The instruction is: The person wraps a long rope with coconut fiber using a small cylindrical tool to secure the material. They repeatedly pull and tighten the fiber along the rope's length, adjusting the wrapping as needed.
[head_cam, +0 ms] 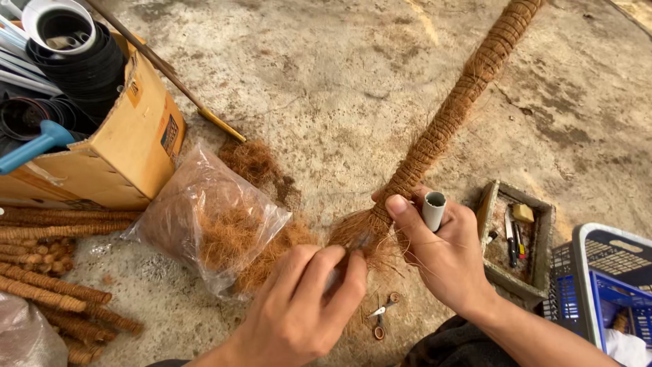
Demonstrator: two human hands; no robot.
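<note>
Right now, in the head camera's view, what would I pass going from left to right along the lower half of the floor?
Stack of wrapped fibre sticks → clear bag of brown fibre → left hand → small scissors → right hand holding a grey tube → small tool tray → blue crate.

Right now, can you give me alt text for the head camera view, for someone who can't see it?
Over a concrete floor, the right hand grips a grey tube and the frayed end of a long coir-wrapped pole, while the left hand pinches the loose fibres. A bag of coir, a cardboard box, small scissors and a tool tray lie nearby.
</note>
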